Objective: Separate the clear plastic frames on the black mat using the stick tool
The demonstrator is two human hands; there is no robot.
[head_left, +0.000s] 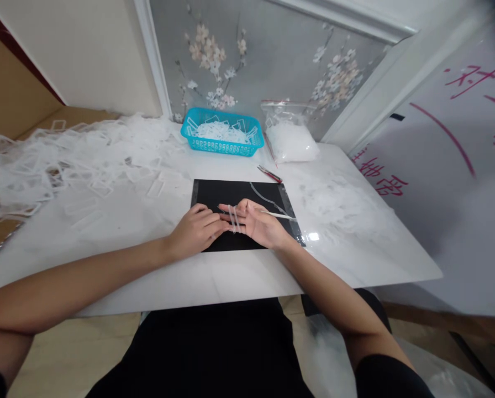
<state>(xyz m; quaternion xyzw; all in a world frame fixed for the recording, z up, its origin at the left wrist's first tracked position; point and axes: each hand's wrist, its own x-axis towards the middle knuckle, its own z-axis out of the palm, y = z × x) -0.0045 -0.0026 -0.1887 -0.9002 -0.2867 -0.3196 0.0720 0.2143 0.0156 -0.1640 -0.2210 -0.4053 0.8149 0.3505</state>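
My right hand [259,222] is palm up over the black mat [210,190], with a thin white pen-like tool [278,214] tucked in it and pointing right. A narrow translucent plastic frame [233,219] lies across its outstretched fingers, its two long sides side by side. My left hand [198,229] is closed, knuckles up, with its fingertips at the left of that frame, against the right fingers. What the left fingertips grip is partly hidden; they seem to hold the frame. A thin clear strip [266,198] curves over the mat behind my right hand.
A large pile of clear rectangular frames [77,155] covers the table's left. At the back stand a blue basket [225,148] of frames and a clear bag [293,143] of white pieces. A red-handled cutter [270,174] lies behind the mat; translucent pieces [342,204] spread at right.
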